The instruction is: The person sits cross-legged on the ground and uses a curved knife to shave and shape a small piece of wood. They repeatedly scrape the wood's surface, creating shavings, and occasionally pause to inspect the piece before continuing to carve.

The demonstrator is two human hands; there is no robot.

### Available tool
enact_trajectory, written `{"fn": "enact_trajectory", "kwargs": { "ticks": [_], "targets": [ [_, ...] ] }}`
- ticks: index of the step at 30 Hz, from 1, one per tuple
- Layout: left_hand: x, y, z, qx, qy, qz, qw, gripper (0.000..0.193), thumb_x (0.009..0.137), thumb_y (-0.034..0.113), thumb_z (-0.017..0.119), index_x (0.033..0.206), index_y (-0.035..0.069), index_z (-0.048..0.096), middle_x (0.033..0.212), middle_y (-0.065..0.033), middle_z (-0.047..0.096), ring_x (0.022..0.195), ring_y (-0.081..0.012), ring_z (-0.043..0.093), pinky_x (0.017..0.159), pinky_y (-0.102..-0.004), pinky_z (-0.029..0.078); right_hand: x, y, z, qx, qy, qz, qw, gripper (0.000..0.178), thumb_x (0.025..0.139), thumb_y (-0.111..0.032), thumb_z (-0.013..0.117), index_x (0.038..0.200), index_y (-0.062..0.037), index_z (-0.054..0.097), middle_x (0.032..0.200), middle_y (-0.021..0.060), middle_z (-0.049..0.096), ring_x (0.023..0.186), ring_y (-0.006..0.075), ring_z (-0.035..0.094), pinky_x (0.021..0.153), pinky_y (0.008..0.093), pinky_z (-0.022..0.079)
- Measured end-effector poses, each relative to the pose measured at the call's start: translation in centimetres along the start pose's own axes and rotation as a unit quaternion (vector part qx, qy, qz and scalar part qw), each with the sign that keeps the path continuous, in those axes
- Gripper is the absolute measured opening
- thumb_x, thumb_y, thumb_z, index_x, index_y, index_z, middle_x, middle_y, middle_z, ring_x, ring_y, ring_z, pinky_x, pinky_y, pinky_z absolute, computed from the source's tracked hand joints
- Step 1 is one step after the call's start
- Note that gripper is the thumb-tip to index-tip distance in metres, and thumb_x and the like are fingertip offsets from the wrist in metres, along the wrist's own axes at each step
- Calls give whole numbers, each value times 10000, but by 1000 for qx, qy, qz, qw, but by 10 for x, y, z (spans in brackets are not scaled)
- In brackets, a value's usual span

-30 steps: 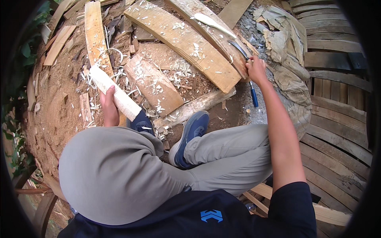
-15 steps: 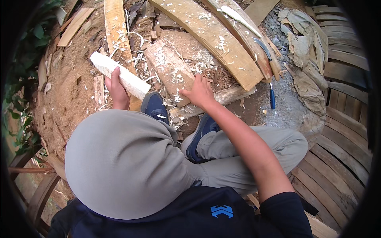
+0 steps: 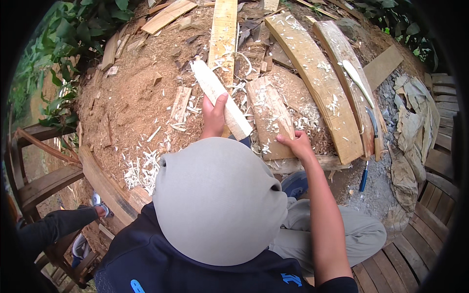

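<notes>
My left hand (image 3: pixel 214 116) is closed around the lower half of a pale, squared wooden billet (image 3: pixel 221 96), fingers on one side and thumb along the other. The billet slants from upper left to lower right, its lower end just above my grey-trousered knee. My right hand (image 3: pixel 297 146) grips the right edge of a short, thick wooden board (image 3: pixel 266 115) strewn with shavings, thumb on the near right edge and other fingers partly hidden. That board lies on the ground, its near end by a rough log (image 3: pixel 312 163).
Two long curved planks lie right, the nearer (image 3: pixel 317 88) shavings-covered, the farther (image 3: pixel 344 83) bearing a white carved piece (image 3: pixel 358 83) and a curved blade (image 3: pixel 373 122). A blue-handled tool (image 3: pixel 363 179) lies on grey ground. Another person's leg (image 3: pixel 58 227) shows lower left.
The view has shifted, so the scene sits farther right and more shows at the left. My left hand keeps the billet, now steeper; my right hand has slid nearer along the board's edge.
</notes>
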State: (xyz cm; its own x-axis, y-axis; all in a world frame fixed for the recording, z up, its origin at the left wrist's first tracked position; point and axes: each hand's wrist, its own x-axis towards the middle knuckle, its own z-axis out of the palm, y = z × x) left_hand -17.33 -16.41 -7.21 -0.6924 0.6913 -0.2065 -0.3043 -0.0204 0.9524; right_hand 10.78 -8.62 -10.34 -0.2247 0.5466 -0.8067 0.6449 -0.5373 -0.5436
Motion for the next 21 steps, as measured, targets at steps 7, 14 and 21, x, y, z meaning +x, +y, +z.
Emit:
{"fn": "enact_trajectory", "kwargs": {
  "ticks": [7, 14, 21],
  "targets": [
    [2, -4, -12, -8, 11, 6, 1000, 410, 939, 214, 630, 1238, -28, 488, 1074, -89, 587, 952, -159, 571, 858, -320, 468, -36, -39, 17, -226, 155, -127, 953, 772, 600, -490, 902, 1092, 15, 588, 1131, 204, 609, 1079, 327, 621, 896, 458, 500],
    [8, -4, -20, -21, 36, 4, 999, 419, 951, 192, 584, 1285, -21, 452, 1103, -94, 576, 993, -170, 569, 888, -332, 467, -48, -83, -32, -477, 251, -430, 725, 531, 698, -367, 840, 966, -46, 513, 959, 131, 640, 895, 342, 661, 766, 438, 529],
    [6, 4, -19, 8, 52, 30, 998, 411, 963, 216, 574, 1279, -21, 462, 1115, -94, 575, 1011, -167, 552, 919, -332, 435, -75, -75, -56, -429, 220, -275, 831, 561, 685, -412, 844, 988, -60, 527, 888, 142, 644, 889, 343, 659, 750, 450, 521]
  ]
}}
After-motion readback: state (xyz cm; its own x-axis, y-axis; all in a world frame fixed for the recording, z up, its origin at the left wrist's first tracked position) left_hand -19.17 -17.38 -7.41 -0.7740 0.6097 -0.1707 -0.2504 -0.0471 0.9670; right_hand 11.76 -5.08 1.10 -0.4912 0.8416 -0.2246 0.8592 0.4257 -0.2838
